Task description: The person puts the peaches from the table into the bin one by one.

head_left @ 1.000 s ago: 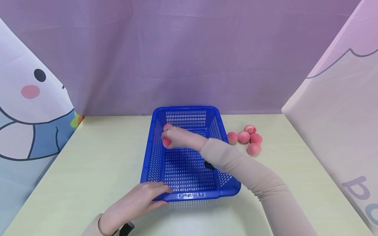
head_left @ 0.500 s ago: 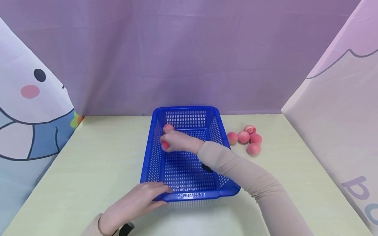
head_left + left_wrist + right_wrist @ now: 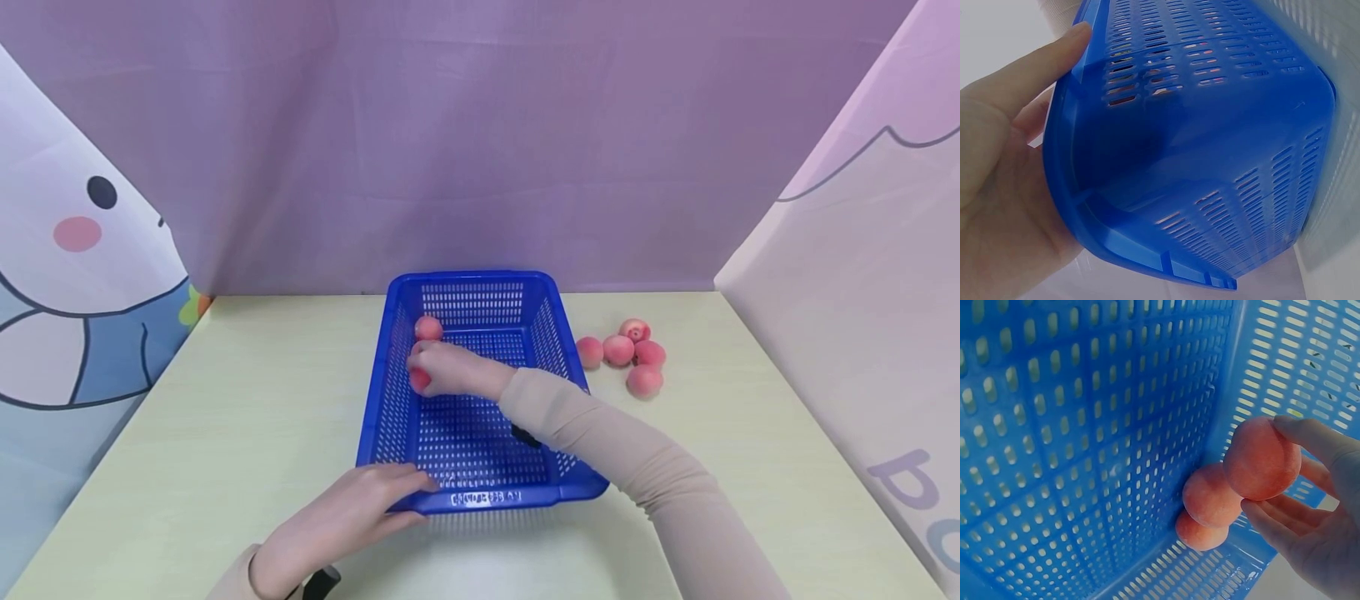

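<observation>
The left hand (image 3: pixel 352 504) pinches the near rim of the blue basket (image 3: pixel 540 497); a firm hold there should stop it sliding. By its left wall, a peach (image 3: pixel 1262 459) sits pinched in the right hand (image 3: pixel 453 369), beside two more peaches (image 3: pixel 1212 495); I'd lower it fully before letting go. Farther right, five peaches (image 3: pixel 618 350) lie on the table (image 3: pixel 262 400).

The right hand (image 3: pixel 455 369) partly hides two peaches (image 3: pixel 420 381) in the basket (image 3: pixel 480 442), whose near-side lettering (image 3: pixel 486 497) is too blurred to read.
</observation>
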The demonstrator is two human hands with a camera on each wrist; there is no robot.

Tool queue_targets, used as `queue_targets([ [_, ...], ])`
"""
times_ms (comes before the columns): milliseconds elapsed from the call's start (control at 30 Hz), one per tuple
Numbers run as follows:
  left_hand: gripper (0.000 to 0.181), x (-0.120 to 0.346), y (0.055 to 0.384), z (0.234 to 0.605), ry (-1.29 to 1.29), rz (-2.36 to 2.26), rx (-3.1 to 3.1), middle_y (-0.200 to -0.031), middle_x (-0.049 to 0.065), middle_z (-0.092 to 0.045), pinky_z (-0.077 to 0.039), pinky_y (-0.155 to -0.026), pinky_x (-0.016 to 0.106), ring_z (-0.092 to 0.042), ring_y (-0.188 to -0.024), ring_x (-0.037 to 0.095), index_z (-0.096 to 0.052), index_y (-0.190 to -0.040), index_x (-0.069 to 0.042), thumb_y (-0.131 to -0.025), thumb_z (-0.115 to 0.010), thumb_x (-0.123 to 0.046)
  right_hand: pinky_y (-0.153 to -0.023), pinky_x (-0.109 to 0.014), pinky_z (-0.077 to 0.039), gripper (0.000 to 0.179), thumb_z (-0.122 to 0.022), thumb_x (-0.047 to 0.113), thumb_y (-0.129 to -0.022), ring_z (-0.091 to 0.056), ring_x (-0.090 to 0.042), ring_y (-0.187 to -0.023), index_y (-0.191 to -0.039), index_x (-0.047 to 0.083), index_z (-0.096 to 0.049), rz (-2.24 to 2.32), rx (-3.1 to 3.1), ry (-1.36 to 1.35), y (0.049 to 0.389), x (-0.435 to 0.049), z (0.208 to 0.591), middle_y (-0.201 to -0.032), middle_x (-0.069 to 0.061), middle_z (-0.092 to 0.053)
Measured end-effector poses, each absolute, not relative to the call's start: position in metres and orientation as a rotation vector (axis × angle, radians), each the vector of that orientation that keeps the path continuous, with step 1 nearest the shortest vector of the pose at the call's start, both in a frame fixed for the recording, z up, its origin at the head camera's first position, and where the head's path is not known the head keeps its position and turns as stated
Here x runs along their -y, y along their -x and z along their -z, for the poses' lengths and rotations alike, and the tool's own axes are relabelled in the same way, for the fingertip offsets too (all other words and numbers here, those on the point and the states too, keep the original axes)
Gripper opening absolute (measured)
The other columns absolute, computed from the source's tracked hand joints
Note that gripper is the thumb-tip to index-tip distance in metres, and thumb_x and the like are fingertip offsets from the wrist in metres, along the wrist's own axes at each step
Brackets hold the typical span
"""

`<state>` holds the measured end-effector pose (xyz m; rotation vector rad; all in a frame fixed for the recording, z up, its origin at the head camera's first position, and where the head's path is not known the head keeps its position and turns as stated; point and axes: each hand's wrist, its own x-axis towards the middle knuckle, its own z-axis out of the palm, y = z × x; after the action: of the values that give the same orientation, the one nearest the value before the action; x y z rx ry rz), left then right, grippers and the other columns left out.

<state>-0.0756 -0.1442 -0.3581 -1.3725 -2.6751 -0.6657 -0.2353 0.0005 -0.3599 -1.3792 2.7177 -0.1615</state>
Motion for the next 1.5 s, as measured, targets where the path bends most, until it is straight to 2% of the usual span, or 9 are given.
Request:
queue_targets([
  [333,0.020,0.144,0.076,0.358,1.367,0.670,2.700,-0.085,-0.007,-0.060,-0.048,-0.068,0.020,-0.056,-0.077,0.003,-0.061,-0.097,-0.012,-0.078,-0.065,-0.018,-0.088,-0.024,-0.042,0.037,-0.067,0.018,-0.077,-0.052,-0.016,-0.099,-0.112,0.009,-0.060,0.151,-2.712,1.355,0.235,-0.001,0.367,-0.110,-0.007,-0.055],
  [900,0.020,0.144,0.075,0.359,1.366,0.672,2.685,-0.086,-0.008,-0.061,-0.049,-0.068,0.021,-0.057,-0.077,0.004,-0.061,-0.097,-0.013,-0.078,-0.065,-0.019,-0.080,-0.023,-0.046,0.033,-0.066,0.017,-0.077,-0.059,-0.014,-0.088,-0.108,0.009,-0.060,0.159,-2.704,1.388,0.232,0.001,0.376,-0.097,-0.002,-0.063],
  [1067,0.021,0.144,0.076,0.360,1.371,0.667,2.660,-0.086,-0.007,-0.061,-0.049,-0.067,0.021,-0.057,-0.077,0.004,-0.061,-0.097,-0.013,-0.078,-0.066,-0.019,-0.077,-0.021,-0.046,0.029,-0.065,0.017,-0.078,-0.058,-0.011,-0.082,-0.106,0.010,-0.061,0.173,-2.691,1.397,0.232,0.002,0.378,-0.094,-0.001,-0.063],
  [1300,0.020,0.144,0.075,0.359,1.364,0.672,2.690,-0.086,-0.008,-0.061,-0.049,-0.068,0.022,-0.057,-0.077,0.004,-0.061,-0.097,-0.013,-0.079,-0.065,-0.020,-0.078,-0.020,-0.045,0.030,-0.065,0.020,-0.078,-0.054,-0.012,-0.082,-0.107,0.010,-0.062,0.143,-2.706,1.412,0.230,0.002,0.381,-0.093,-0.003,-0.057],
  [1500,0.020,0.144,0.075,0.358,1.363,0.658,2.688,-0.086,-0.008,-0.060,-0.049,-0.067,0.022,-0.057,-0.077,0.004,-0.061,-0.098,-0.013,-0.079,-0.065,-0.020,-0.074,-0.021,-0.046,0.029,-0.064,0.019,-0.079,-0.055,-0.011,-0.080,-0.107,0.011,-0.061,0.121,-2.707,1.397,0.232,0.003,0.383,-0.094,-0.002,-0.060],
])
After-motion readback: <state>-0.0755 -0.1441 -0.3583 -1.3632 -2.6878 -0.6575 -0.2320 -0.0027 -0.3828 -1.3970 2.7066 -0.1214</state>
